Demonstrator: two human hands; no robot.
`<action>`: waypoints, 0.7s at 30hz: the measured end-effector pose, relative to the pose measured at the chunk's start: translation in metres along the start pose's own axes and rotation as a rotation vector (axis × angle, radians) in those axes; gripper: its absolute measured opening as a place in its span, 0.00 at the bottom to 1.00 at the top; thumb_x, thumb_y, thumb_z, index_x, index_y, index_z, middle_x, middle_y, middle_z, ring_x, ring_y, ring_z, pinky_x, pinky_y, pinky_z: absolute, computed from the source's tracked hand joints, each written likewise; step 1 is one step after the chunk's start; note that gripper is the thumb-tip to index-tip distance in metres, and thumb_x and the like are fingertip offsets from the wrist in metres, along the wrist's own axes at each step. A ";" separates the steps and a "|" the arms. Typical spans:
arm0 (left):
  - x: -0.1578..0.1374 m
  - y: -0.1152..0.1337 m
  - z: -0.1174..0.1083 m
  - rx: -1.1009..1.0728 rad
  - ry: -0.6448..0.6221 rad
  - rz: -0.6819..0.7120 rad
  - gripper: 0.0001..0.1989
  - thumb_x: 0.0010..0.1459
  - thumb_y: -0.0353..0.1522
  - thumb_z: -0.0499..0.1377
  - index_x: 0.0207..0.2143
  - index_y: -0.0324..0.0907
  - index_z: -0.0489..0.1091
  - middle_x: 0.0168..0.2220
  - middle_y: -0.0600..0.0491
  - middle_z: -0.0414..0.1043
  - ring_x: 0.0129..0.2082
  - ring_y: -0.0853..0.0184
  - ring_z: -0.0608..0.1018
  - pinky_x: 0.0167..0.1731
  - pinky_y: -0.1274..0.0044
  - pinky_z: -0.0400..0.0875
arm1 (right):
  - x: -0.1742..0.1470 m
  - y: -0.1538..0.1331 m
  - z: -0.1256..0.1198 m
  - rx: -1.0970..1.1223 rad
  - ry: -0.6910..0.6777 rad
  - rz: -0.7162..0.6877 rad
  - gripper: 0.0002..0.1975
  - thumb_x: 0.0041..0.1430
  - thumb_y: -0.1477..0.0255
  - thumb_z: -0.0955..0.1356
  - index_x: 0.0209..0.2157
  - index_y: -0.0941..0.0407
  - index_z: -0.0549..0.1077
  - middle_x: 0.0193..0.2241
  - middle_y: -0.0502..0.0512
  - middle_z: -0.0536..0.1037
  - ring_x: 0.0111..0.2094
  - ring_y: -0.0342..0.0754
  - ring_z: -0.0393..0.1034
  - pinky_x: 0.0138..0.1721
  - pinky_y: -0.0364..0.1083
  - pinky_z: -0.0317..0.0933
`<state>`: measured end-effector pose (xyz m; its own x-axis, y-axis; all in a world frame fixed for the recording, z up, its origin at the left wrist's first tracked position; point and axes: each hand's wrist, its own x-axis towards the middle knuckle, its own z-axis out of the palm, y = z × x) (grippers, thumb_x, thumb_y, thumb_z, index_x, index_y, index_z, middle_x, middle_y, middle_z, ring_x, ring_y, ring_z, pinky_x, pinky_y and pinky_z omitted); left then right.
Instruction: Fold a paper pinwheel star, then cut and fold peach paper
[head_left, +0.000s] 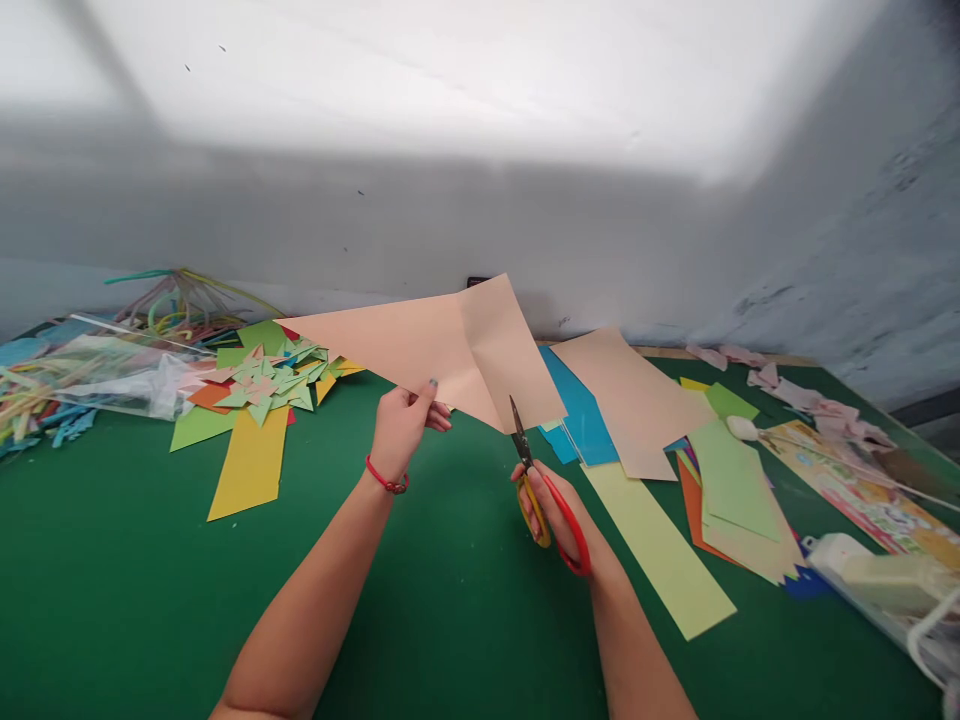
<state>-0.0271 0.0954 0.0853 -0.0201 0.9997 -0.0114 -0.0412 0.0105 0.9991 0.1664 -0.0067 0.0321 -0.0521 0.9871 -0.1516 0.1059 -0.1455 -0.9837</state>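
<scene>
My left hand (409, 425), with a red cord bracelet at the wrist, pinches the lower edge of a large peach paper sheet (405, 345). The sheet is held up above the table and has a crease near its right part. My right hand (559, 510) grips a pair of scissors (523, 445) with red and yellow handles. Their dark blades point up at the sheet's lower edge, close to the crease. The blades look nearly closed; whether they touch the paper I cannot tell.
On the green table (450, 620), cut paper stars (277, 375) and a yellow strip (251, 465) lie left, beside bagged pipe cleaners (97, 375). To the right are another peach sheet (637, 400), blue paper (581, 405), a pale yellow strip (660, 550) and a plastic container (877, 590). A wall stands behind.
</scene>
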 end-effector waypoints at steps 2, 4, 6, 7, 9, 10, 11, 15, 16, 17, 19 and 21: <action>0.001 -0.001 0.001 -0.018 0.011 -0.013 0.16 0.51 0.39 0.58 0.20 0.35 0.68 0.18 0.51 0.71 0.15 0.71 0.72 0.18 0.79 0.70 | 0.000 -0.002 0.002 -0.004 0.012 0.006 0.21 0.57 0.51 0.57 0.34 0.55 0.65 0.18 0.44 0.63 0.12 0.36 0.54 0.13 0.38 0.55; 0.002 -0.001 0.001 -0.030 0.017 -0.024 0.16 0.51 0.39 0.58 0.20 0.34 0.68 0.18 0.51 0.71 0.15 0.72 0.72 0.18 0.80 0.69 | 0.000 -0.003 0.005 -0.005 0.019 0.010 0.21 0.57 0.51 0.57 0.33 0.55 0.65 0.18 0.44 0.63 0.12 0.36 0.54 0.13 0.38 0.55; 0.002 -0.002 0.002 -0.027 0.018 -0.027 0.16 0.50 0.39 0.58 0.20 0.34 0.68 0.19 0.50 0.72 0.14 0.72 0.71 0.17 0.80 0.68 | 0.000 -0.003 0.007 0.003 0.027 0.015 0.21 0.57 0.51 0.58 0.33 0.55 0.65 0.18 0.44 0.63 0.12 0.36 0.54 0.13 0.38 0.55; 0.003 -0.002 0.002 -0.021 0.017 -0.025 0.16 0.50 0.39 0.58 0.20 0.34 0.68 0.19 0.50 0.72 0.14 0.73 0.71 0.17 0.80 0.67 | 0.000 -0.003 0.007 0.009 0.032 0.018 0.21 0.56 0.51 0.58 0.33 0.55 0.65 0.18 0.44 0.63 0.12 0.36 0.54 0.13 0.38 0.55; 0.003 -0.002 0.002 0.001 0.010 -0.020 0.16 0.51 0.39 0.58 0.20 0.34 0.68 0.19 0.50 0.72 0.14 0.73 0.71 0.15 0.81 0.65 | 0.000 -0.003 0.009 0.015 0.038 0.024 0.22 0.56 0.50 0.59 0.33 0.55 0.65 0.18 0.43 0.63 0.12 0.36 0.54 0.13 0.38 0.55; 0.003 -0.002 0.002 0.013 0.003 -0.020 0.16 0.51 0.39 0.58 0.19 0.35 0.68 0.20 0.49 0.72 0.14 0.73 0.71 0.15 0.81 0.65 | 0.000 -0.003 0.009 0.013 0.042 0.026 0.22 0.55 0.50 0.59 0.33 0.55 0.65 0.18 0.43 0.62 0.12 0.36 0.54 0.13 0.38 0.55; 0.003 -0.002 0.003 0.024 -0.004 -0.022 0.17 0.51 0.39 0.57 0.19 0.35 0.68 0.20 0.49 0.72 0.14 0.73 0.71 0.15 0.81 0.64 | 0.000 -0.003 0.009 0.008 0.043 0.027 0.22 0.55 0.50 0.59 0.33 0.55 0.65 0.17 0.43 0.62 0.12 0.36 0.53 0.13 0.38 0.55; 0.002 -0.003 0.004 0.043 -0.027 -0.025 0.16 0.52 0.39 0.57 0.20 0.35 0.68 0.20 0.50 0.72 0.14 0.73 0.70 0.16 0.81 0.64 | -0.001 -0.004 0.008 0.005 0.051 0.029 0.21 0.56 0.50 0.59 0.32 0.55 0.65 0.17 0.43 0.62 0.12 0.36 0.53 0.13 0.38 0.55; 0.002 -0.003 0.003 0.048 -0.029 -0.021 0.16 0.52 0.39 0.57 0.20 0.35 0.68 0.20 0.50 0.72 0.14 0.74 0.70 0.16 0.81 0.64 | -0.001 -0.004 0.008 0.008 0.052 0.031 0.21 0.56 0.50 0.59 0.32 0.55 0.65 0.18 0.43 0.62 0.12 0.36 0.54 0.13 0.38 0.55; 0.003 -0.004 0.003 0.054 -0.029 -0.015 0.16 0.52 0.40 0.57 0.20 0.36 0.68 0.21 0.50 0.73 0.14 0.74 0.70 0.16 0.81 0.64 | -0.002 -0.005 0.008 0.010 0.053 0.033 0.21 0.56 0.50 0.59 0.32 0.55 0.65 0.18 0.44 0.63 0.12 0.36 0.54 0.13 0.38 0.55; 0.004 -0.004 0.001 0.069 -0.028 -0.004 0.16 0.51 0.40 0.57 0.20 0.36 0.68 0.21 0.50 0.73 0.14 0.74 0.70 0.17 0.81 0.64 | -0.002 -0.006 0.007 0.003 0.052 0.037 0.21 0.56 0.51 0.59 0.32 0.55 0.65 0.18 0.44 0.62 0.12 0.37 0.54 0.13 0.38 0.55; 0.005 -0.005 0.000 0.074 -0.026 0.004 0.16 0.51 0.40 0.57 0.20 0.36 0.68 0.20 0.50 0.73 0.14 0.74 0.70 0.17 0.81 0.64 | -0.003 -0.006 0.008 -0.008 0.046 0.038 0.21 0.56 0.51 0.59 0.32 0.55 0.65 0.18 0.44 0.62 0.12 0.36 0.54 0.13 0.38 0.55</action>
<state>-0.0274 0.1006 0.0806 0.0060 1.0000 -0.0077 0.0327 0.0075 0.9994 0.1583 -0.0088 0.0380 -0.0017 0.9829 -0.1843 0.1148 -0.1829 -0.9764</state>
